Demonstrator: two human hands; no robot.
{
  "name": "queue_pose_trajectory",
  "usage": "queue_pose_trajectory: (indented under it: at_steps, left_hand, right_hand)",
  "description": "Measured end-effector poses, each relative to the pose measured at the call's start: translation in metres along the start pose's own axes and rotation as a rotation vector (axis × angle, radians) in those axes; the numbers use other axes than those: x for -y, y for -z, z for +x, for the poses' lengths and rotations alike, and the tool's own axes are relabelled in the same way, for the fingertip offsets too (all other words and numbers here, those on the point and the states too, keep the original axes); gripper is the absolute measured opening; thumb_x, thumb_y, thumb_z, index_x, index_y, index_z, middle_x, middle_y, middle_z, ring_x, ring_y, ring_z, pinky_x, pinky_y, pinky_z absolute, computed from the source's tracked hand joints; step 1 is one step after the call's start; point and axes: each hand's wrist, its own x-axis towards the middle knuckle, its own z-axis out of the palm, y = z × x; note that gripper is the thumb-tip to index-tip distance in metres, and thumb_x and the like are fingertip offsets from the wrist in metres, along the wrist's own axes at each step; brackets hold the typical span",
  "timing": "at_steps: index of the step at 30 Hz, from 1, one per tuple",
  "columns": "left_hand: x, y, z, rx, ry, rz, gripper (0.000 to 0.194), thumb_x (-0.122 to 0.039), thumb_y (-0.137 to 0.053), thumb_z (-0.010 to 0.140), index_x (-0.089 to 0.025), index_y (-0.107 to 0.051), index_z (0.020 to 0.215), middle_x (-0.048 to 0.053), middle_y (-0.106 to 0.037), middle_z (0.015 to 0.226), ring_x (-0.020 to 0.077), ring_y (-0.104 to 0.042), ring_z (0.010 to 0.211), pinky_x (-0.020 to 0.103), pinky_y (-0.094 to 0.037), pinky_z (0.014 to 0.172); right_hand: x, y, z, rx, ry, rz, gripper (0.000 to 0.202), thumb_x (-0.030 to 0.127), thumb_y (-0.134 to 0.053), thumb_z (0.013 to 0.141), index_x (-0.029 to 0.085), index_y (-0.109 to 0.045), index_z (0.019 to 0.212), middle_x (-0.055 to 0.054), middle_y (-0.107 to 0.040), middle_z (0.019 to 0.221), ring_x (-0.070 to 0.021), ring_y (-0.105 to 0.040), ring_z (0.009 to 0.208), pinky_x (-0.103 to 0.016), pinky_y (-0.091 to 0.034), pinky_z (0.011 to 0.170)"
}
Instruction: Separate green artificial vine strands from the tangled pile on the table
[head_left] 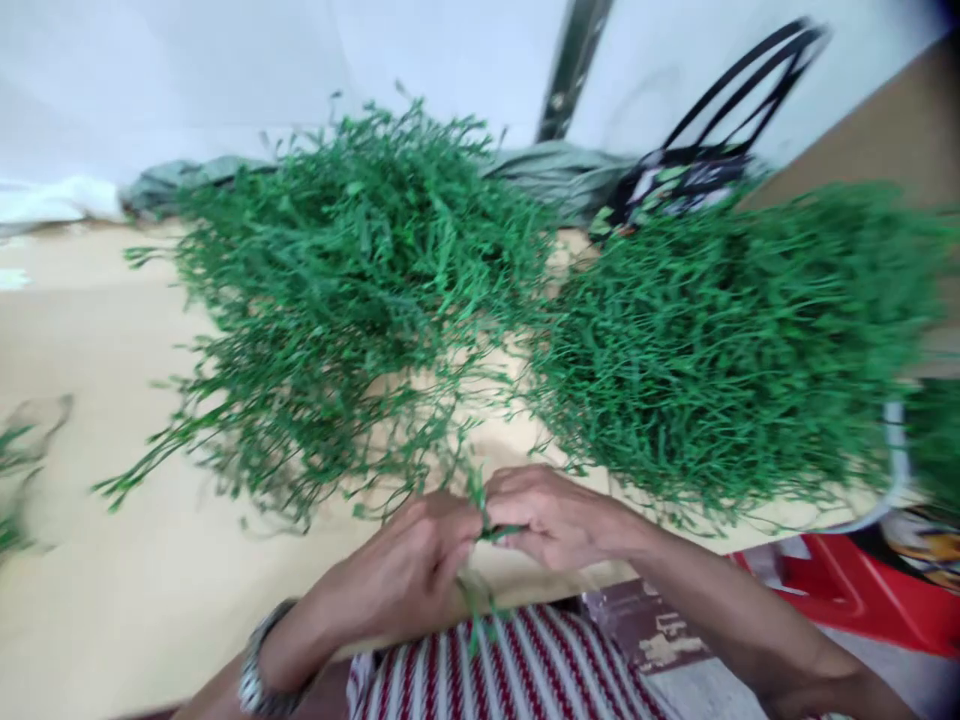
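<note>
Close to the table's near edge, my left hand (pixel 420 555) and my right hand (pixel 551 515) meet with their fingers pinched together. Between them they hold a few thin green plant sprigs (pixel 501 533), whose ends stick out above and hang below the left hand. The fingers hide part of the stems, and motion blurs them. Just beyond my hands lies a loose, tangled heap of green sprigs (pixel 360 250). To the right is a denser pile (pixel 720 350), its stems lying mostly side by side.
The pale yellow tabletop (pixel 112 590) shows at the left, where more sprigs (pixel 22 470) lie. A patterned bag (pixel 675 185) with black handles stands behind, by the white wall (pixel 225 70). Below the table at right is a red plastic stool (pixel 862 600). A brown cardboard panel (pixel 877 130) rises at far right.
</note>
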Motion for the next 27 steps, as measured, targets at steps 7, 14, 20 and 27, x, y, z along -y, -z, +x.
queue_pose_trajectory:
  at_steps: [7,14,20,27]
  left_hand:
    - [0.022,0.011,-0.001,0.001,-0.063,0.008,0.020,-0.015,-0.036,0.082,-0.018,-0.046,0.066,0.000,-0.049,0.062,0.0131,-0.047,0.061,0.022,-0.035,0.056]
    - [0.012,0.006,0.020,-0.326,0.217,-0.421,0.017,-0.023,-0.047,0.080,-0.015,-0.052,0.066,-0.002,-0.045,0.058,0.0093,-0.038,0.054,0.021,-0.031,0.052]
    - [0.014,-0.016,0.020,-0.486,0.321,-0.886,0.016,-0.026,-0.060,0.073,-0.014,-0.057,0.063,-0.002,-0.047,0.058,0.0085,-0.040,0.055,0.021,-0.032,0.052]
    - [0.015,-0.022,0.023,-0.663,0.323,-1.091,0.009,-0.019,-0.068,0.065,-0.014,-0.063,0.061,-0.003,-0.046,0.062,0.0064,-0.039,0.056,0.019,-0.030,0.050]
  right_hand:
    - [-0.005,0.022,0.003,0.257,-0.052,0.270,0.015,0.008,-0.049,0.075,0.022,-0.054,0.075,0.003,-0.057,0.073,-0.0090,-0.050,0.067,-0.019,-0.039,0.061]
    - [-0.005,-0.001,0.001,-0.193,-0.395,0.469,0.017,0.028,-0.037,0.090,0.017,-0.049,0.083,0.004,-0.043,0.059,-0.0074,-0.038,0.052,-0.019,-0.032,0.048]
    - [0.002,-0.027,0.006,-0.255,-0.567,0.488,0.018,0.033,-0.057,0.078,0.016,-0.049,0.076,0.005,-0.038,0.058,-0.0068,-0.032,0.052,-0.018,-0.028,0.045]
    - [0.005,-0.032,0.007,-0.319,-0.529,0.468,0.008,0.023,-0.052,0.079,0.016,-0.055,0.083,0.003,-0.047,0.066,-0.0079,-0.040,0.057,-0.019,-0.035,0.051]
